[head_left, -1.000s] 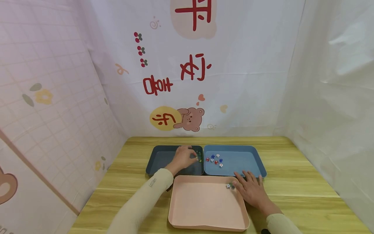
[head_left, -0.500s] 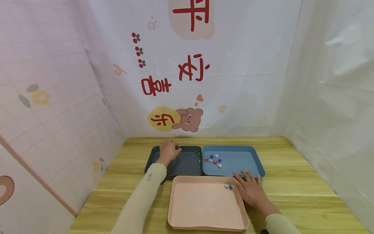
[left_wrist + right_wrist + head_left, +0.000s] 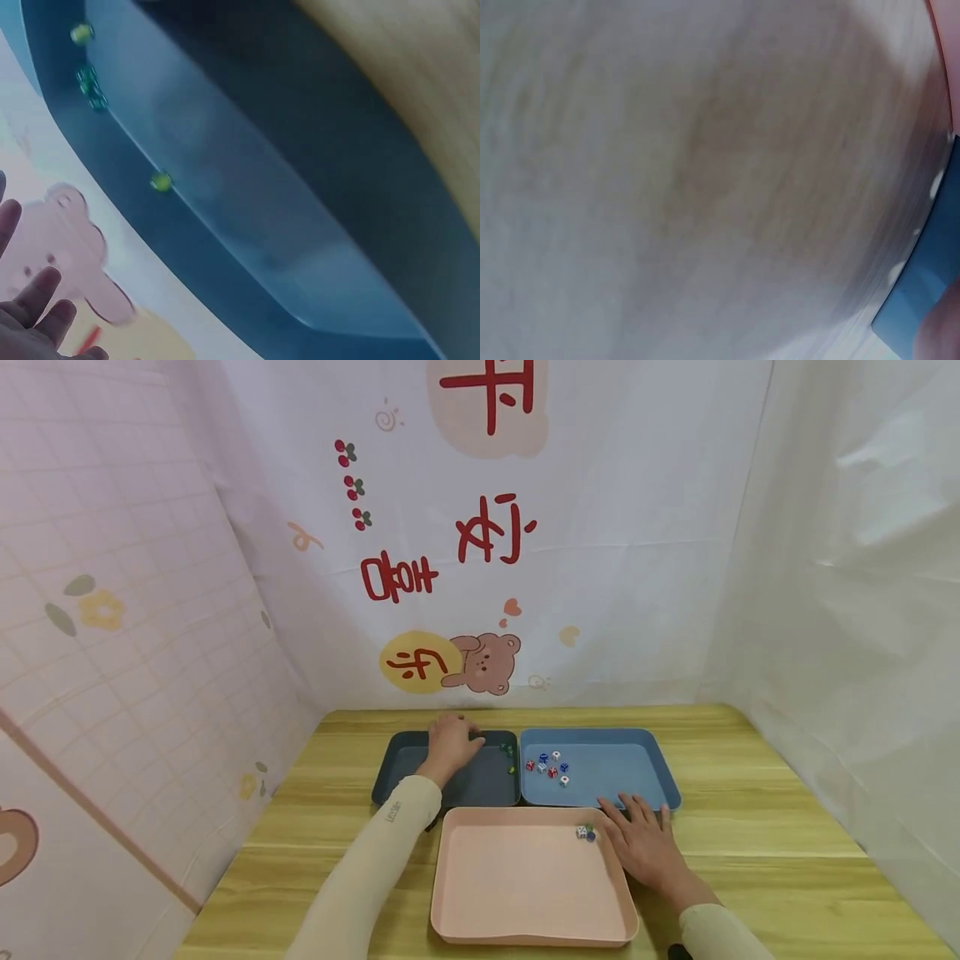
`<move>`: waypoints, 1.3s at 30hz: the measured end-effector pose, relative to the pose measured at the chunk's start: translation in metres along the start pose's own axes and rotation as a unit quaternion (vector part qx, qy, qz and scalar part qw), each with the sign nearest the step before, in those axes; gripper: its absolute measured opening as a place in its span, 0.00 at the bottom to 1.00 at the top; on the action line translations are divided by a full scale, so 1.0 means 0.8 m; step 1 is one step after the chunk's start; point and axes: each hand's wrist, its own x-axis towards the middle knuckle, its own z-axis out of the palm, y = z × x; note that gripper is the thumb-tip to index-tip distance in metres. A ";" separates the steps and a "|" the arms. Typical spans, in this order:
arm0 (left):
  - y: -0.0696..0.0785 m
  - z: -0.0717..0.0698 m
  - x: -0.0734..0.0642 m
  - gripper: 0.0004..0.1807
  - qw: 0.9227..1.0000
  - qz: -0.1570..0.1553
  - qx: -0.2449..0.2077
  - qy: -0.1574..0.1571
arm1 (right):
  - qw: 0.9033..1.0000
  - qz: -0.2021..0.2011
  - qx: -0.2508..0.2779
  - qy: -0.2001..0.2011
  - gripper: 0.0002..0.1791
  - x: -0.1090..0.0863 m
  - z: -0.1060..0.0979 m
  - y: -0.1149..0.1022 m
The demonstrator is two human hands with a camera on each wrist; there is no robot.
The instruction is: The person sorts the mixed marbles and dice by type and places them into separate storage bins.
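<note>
My left hand (image 3: 452,745) hovers over the far side of the dark blue tray (image 3: 405,789). Its fingers (image 3: 37,292) are spread and hold nothing in the left wrist view. Inside that tray, small glassy green pieces (image 3: 88,84) gather at one end, with a yellow-green piece (image 3: 81,33) beside them. Another yellow-green piece (image 3: 161,181) lies apart along the far wall. My right hand (image 3: 647,843) rests with fingers extended at the pink tray's (image 3: 532,893) far right corner, fingertips at the lighter blue tray's (image 3: 622,768) front rim.
Several red, white and blue dice (image 3: 552,772) lie in the lighter blue tray's left part. A white die (image 3: 581,832) sits in the pink tray's far right corner with small green and dark blue pieces. The wooden table (image 3: 765,852) ends at a printed cloth backdrop (image 3: 615,568).
My left hand has left the green pieces at the dark tray's right end, swung left, then come slightly back right. The right hand has stayed in place.
</note>
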 end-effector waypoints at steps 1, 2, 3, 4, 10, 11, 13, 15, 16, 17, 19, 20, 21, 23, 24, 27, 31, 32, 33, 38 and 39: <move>0.005 0.002 0.000 0.12 1.000 0.007 -0.002 -0.004 | 1.000 0.001 -0.001 -0.002 0.24 0.000 0.000 0.000; 0.011 0.004 0.000 0.12 1.000 0.016 -0.003 -0.007 | 1.000 0.003 -0.002 -0.006 0.24 0.000 -0.002 -0.001; 0.017 0.006 -0.001 0.11 1.000 0.025 -0.008 -0.010 | 1.000 0.003 -0.006 -0.009 0.24 0.001 -0.003 -0.001; 0.023 0.007 -0.002 0.11 0.999 0.035 -0.012 -0.012 | 1.000 0.007 -0.007 -0.013 0.24 0.001 -0.004 -0.003; 0.071 0.014 -0.014 0.11 0.994 0.099 -0.015 -0.044 | 1.000 0.014 -0.009 -0.016 0.24 0.001 -0.003 -0.002; 0.080 0.016 -0.017 0.11 0.993 0.108 -0.013 -0.050 | 1.000 0.011 -0.008 -0.012 0.24 0.002 -0.001 -0.001; 0.095 0.022 -0.025 0.11 0.990 0.123 -0.006 -0.065 | 1.000 0.007 -0.009 -0.007 0.25 0.002 0.003 0.003; 0.110 0.027 -0.033 0.11 0.987 0.144 -0.002 -0.078 | 1.000 0.003 -0.010 -0.004 0.25 0.002 0.006 0.007; 0.116 0.030 -0.038 0.10 0.984 0.154 0.000 -0.085 | 1.000 0.002 -0.010 -0.004 0.25 0.002 0.007 0.009; 0.122 0.033 -0.042 0.10 0.982 0.165 0.002 -0.091 | 1.000 0.003 -0.010 -0.007 0.26 0.002 0.008 0.010; 0.132 0.039 -0.051 0.09 0.977 0.184 0.008 -0.106 | 1.000 0.006 -0.008 -0.014 0.26 0.002 0.008 0.010; 0.137 0.042 -0.055 0.10 0.975 0.192 0.008 -0.114 | 1.000 0.007 -0.006 -0.017 0.26 0.002 0.007 0.009; 0.140 0.046 -0.059 0.10 0.973 0.195 0.009 -0.123 | 1.000 0.010 -0.005 -0.021 0.26 0.002 0.005 0.008; 0.145 0.053 -0.066 0.09 0.970 0.203 0.012 -0.136 | 1.000 0.011 -0.006 -0.026 0.26 0.002 0.002 0.005; 0.147 0.057 -0.069 0.09 0.968 0.208 0.017 -0.139 | 0.999 0.012 -0.008 -0.029 0.26 0.002 0.001 0.003; 0.149 0.067 -0.076 0.07 0.964 0.224 0.028 -0.140 | 0.999 0.018 -0.013 -0.034 0.26 0.002 -0.002 -0.001; 0.148 0.078 -0.083 0.05 0.961 0.238 0.044 -0.136 | 0.999 0.026 -0.023 -0.039 0.26 0.002 -0.003 -0.003; 0.148 0.081 -0.084 0.05 0.960 0.238 0.050 -0.137 | 0.999 0.027 -0.024 -0.039 0.26 0.002 -0.003 -0.003; 0.148 0.084 -0.085 0.05 0.959 0.239 0.055 -0.139 | 0.999 0.027 -0.025 -0.038 0.26 0.002 -0.003 -0.003; 0.148 0.102 -0.088 0.08 0.951 0.256 0.106 -0.136 | 0.999 0.028 -0.025 -0.035 0.26 0.001 -0.001 -0.001; 0.148 0.105 -0.089 0.09 0.949 0.260 0.116 -0.135 | 0.999 0.028 -0.025 -0.036 0.26 0.001 -0.001 -0.001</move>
